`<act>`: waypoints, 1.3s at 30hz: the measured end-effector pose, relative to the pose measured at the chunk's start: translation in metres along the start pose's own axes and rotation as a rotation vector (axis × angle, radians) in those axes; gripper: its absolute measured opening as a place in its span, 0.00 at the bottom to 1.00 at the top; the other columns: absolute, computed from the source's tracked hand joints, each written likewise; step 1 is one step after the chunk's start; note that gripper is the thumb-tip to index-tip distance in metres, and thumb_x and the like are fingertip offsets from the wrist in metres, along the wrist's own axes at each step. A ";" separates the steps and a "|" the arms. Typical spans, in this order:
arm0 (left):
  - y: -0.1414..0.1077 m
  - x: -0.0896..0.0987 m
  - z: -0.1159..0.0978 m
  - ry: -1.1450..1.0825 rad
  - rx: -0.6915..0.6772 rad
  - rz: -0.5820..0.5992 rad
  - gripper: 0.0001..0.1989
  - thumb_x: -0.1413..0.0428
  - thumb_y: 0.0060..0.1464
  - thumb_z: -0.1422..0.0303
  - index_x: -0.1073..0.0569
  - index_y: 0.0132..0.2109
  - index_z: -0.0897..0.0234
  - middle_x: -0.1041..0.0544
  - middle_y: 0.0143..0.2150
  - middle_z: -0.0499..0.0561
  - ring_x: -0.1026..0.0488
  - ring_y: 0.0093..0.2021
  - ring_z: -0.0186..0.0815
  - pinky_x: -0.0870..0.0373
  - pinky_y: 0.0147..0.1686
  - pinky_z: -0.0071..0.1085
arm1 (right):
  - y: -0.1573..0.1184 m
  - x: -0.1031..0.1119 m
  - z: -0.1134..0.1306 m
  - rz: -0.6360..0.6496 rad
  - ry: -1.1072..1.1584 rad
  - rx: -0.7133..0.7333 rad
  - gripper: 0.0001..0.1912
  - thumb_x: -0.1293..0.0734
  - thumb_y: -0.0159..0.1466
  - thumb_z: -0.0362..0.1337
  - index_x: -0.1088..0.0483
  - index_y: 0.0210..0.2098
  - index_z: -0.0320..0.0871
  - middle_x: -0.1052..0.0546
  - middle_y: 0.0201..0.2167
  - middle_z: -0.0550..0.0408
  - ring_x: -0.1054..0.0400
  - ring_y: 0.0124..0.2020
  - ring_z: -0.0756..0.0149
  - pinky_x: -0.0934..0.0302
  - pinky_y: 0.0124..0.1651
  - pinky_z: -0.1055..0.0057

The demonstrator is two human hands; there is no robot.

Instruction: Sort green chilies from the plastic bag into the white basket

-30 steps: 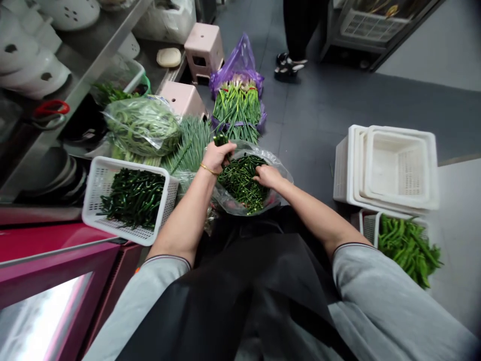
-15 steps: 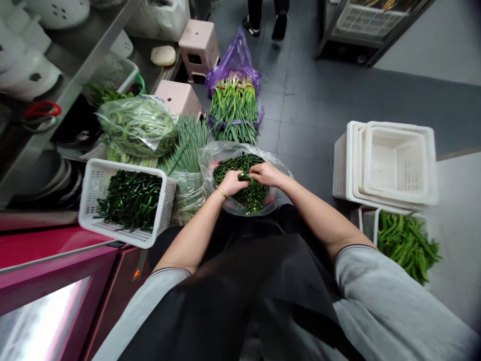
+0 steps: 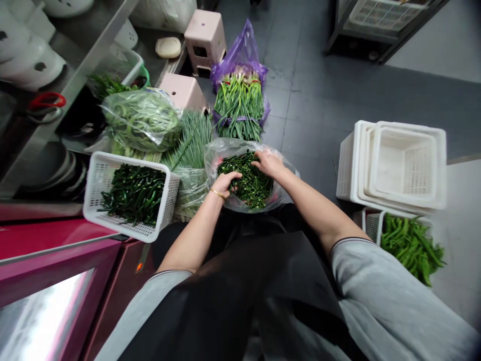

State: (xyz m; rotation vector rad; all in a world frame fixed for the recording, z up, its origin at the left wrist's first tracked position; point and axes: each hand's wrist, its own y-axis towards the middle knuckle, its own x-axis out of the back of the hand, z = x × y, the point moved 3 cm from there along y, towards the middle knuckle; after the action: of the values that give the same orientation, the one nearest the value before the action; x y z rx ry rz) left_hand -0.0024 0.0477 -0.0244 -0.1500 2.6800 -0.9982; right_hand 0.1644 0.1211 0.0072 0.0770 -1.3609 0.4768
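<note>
In front of me a clear plastic bag (image 3: 212,150) stands with its mouth spread wide, holding a heap of thin dark green chili peppers (image 3: 255,188) with pale stems. My left hand (image 3: 226,183), a gold bracelet at its wrist, is at the heap's left side, thumb stretched out and fingertips partly hidden among the peppers. Over the heap's upper right, my right hand (image 3: 269,163) reaches in with thumb and forefinger apart, touching peppers. On the left, a white basket (image 3: 172,198) contains more dark green chili peppers (image 3: 135,194).
Green onions (image 3: 240,108) in a purple bag lie beyond my bag. Bagged long green vegetables (image 3: 141,120) and pink stools (image 3: 205,37) are at left. Stacked white baskets (image 3: 404,165) stand at right above lighter green peppers (image 3: 411,245). A red cabinet (image 3: 48,238) is lower left.
My hands have parted: they were together at a dark green pepper over the heap. The left is now lower left, the right higher. The person's legs at the top have almost left view.
</note>
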 end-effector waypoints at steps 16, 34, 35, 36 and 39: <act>-0.005 -0.016 0.003 -0.221 0.008 0.101 0.10 0.37 0.36 0.68 0.26 0.29 0.69 0.29 0.21 0.45 0.38 0.18 0.24 0.46 0.16 0.22 | -0.052 -0.022 0.033 0.117 0.806 0.093 0.16 0.41 0.65 0.44 0.29 0.32 0.39 0.26 0.24 0.58 0.34 0.26 0.72 0.41 0.33 0.75; -0.032 0.009 -0.011 -0.441 -0.083 -0.034 0.08 0.42 0.41 0.67 0.34 0.26 0.66 0.33 0.20 0.43 0.41 0.16 0.21 0.51 0.12 0.20 | -0.080 0.030 0.061 0.009 0.274 0.450 0.21 0.47 0.71 0.44 0.28 0.33 0.40 0.24 0.31 0.50 0.32 0.33 0.68 0.44 0.38 0.74; -0.030 0.012 -0.011 -0.484 -0.065 -0.021 0.08 0.42 0.41 0.68 0.34 0.26 0.66 0.33 0.20 0.43 0.41 0.16 0.21 0.52 0.12 0.20 | -0.078 0.025 0.054 0.040 0.257 0.402 0.21 0.46 0.70 0.44 0.27 0.34 0.40 0.23 0.32 0.50 0.31 0.34 0.67 0.44 0.39 0.74; -0.029 0.013 -0.009 -0.518 -0.045 0.001 0.08 0.42 0.41 0.69 0.34 0.26 0.66 0.33 0.20 0.43 0.40 0.16 0.22 0.52 0.11 0.19 | -0.074 0.018 0.046 0.089 0.213 0.343 0.20 0.45 0.70 0.45 0.27 0.35 0.41 0.23 0.34 0.49 0.30 0.36 0.66 0.43 0.40 0.73; -0.028 0.013 -0.001 -0.582 -0.004 0.115 0.07 0.42 0.39 0.70 0.33 0.27 0.66 0.30 0.22 0.44 0.35 0.19 0.23 0.50 0.12 0.17 | -0.049 -0.001 0.018 0.121 0.051 0.050 0.21 0.44 0.69 0.48 0.26 0.42 0.41 0.22 0.41 0.45 0.29 0.42 0.60 0.41 0.42 0.70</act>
State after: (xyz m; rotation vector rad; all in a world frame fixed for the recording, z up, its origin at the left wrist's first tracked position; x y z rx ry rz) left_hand -0.0149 0.0249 -0.0077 -0.2417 2.1331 -0.7664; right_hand 0.1662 0.0712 0.0207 0.0238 -1.3087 0.6108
